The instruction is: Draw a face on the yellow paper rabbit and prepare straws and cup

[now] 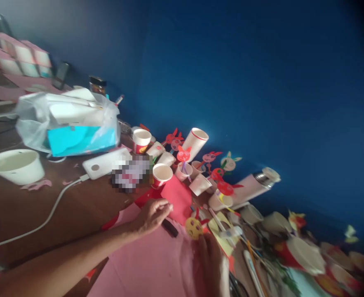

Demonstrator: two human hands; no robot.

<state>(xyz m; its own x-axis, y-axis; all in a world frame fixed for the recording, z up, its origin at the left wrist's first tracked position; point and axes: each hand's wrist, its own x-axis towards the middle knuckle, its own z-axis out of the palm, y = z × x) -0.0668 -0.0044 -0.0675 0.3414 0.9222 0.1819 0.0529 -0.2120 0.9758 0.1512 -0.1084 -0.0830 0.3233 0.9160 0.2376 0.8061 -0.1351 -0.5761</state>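
Note:
My left hand [156,215] is over the pink paper [144,264], its fingers curled together near the red paper [178,200]; whether something is between them I cannot make out. Just below its fingertips lies a short dark object [170,227]. At the right side of the pink paper is my right hand [211,255], blurred, its fingers at the lower edge of a yellow paper face [194,228] with red ears. A pale yellow sheet with cut holes [223,235] lies to the right of that hand.
Paper cups [162,175] with red paper animal faces stand along the blue wall. A tall cup stack [196,142] and a flask [252,185] are behind. At left are a plastic bag [83,140], a white bowl [15,167] and a cabled white device [106,163]. Pens and scissors lie at lower right.

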